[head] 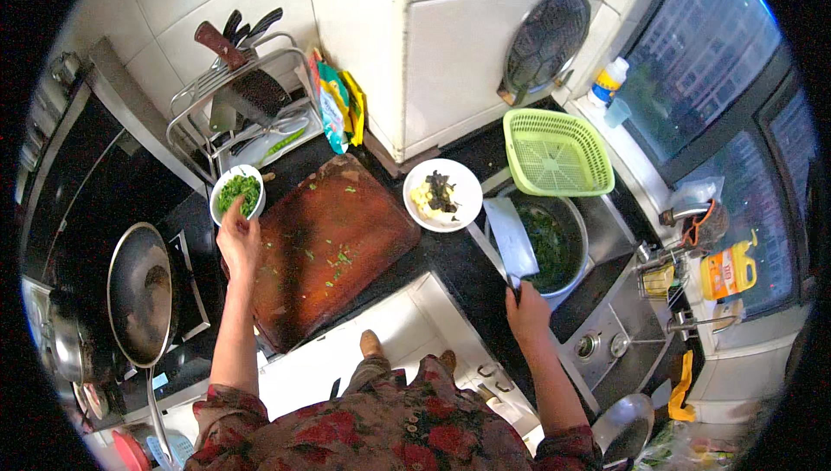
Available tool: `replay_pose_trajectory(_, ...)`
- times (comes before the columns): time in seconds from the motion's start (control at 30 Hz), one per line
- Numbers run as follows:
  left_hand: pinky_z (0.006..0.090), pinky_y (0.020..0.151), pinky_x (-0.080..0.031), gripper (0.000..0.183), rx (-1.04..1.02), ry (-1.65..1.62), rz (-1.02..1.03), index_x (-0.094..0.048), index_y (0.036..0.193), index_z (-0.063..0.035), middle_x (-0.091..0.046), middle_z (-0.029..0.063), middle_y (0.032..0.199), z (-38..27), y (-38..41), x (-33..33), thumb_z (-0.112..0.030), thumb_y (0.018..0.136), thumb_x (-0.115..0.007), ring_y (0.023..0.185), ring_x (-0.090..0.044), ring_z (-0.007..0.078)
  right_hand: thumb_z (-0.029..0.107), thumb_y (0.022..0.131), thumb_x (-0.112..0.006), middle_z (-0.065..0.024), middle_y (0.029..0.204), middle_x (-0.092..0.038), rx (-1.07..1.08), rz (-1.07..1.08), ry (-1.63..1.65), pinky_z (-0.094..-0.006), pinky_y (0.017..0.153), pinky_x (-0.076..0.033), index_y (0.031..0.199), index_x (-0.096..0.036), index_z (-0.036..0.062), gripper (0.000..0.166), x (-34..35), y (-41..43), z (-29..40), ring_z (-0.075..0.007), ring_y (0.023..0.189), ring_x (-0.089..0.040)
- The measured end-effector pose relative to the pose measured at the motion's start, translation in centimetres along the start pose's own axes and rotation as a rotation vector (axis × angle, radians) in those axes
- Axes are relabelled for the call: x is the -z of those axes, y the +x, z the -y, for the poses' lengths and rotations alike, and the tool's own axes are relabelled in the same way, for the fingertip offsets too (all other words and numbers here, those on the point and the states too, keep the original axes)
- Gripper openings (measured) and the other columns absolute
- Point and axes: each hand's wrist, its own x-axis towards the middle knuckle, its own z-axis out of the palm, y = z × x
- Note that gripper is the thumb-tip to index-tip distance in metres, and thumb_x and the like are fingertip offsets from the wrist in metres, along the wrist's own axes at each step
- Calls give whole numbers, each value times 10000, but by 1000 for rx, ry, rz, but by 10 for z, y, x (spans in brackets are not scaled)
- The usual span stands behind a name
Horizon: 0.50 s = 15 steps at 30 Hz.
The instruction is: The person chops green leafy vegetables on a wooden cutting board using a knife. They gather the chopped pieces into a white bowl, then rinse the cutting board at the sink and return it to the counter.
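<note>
At the left of the counter, my left hand (239, 244) is over the near rim of a white bowl (217, 210) filled with chopped greens (237, 193). Its fingertips reach down to the greens; whether they grip any is not clear. My right hand (527, 316) is shut on the dark handle of a cleaver (513, 237). The broad blade lies over the left part of a large pot (584, 237) with dark leafy greens (548, 244) inside. Between my hands are a brown wooden cutting board (331, 237) with green scraps on it, and a white plate (415, 179) of pale and black chopped pieces.
A light green plastic basket (558, 146) stands behind the pot. A metal rack (188, 107) with knives is at the back left, beside colourful packets (337, 107). A wok (139, 295) sits on the left. To the right is a steel sink (610, 347).
</note>
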Motion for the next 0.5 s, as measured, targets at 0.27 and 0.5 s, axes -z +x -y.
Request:
replay_pose_trajectory(0.27, 255, 559, -432, 303, 146, -123, 128, -609, 1082, -5, -537, 52, 709, -65, -160, 42, -32, 782, -638, 602, -491, 115, 274, 858, -580, -190, 812, -604, 12, -19, -24, -419, 593, -528, 900, -518, 10, 274, -32, 71, 15, -346, 686, -637)
replay_pose_trajectory(0.5, 240, 549, -436, 290, 191, -73, 146, -602, 1073, -12, -538, 52, 719, -56, -206, 74, -34, 786, -640, 563, -493, 106, 240, 828, -611, -180, 884, -596, -106, -21, 32, -423, 659, -531, 903, -548, 3, 256, -46, 92, 60, -337, 790, -630)
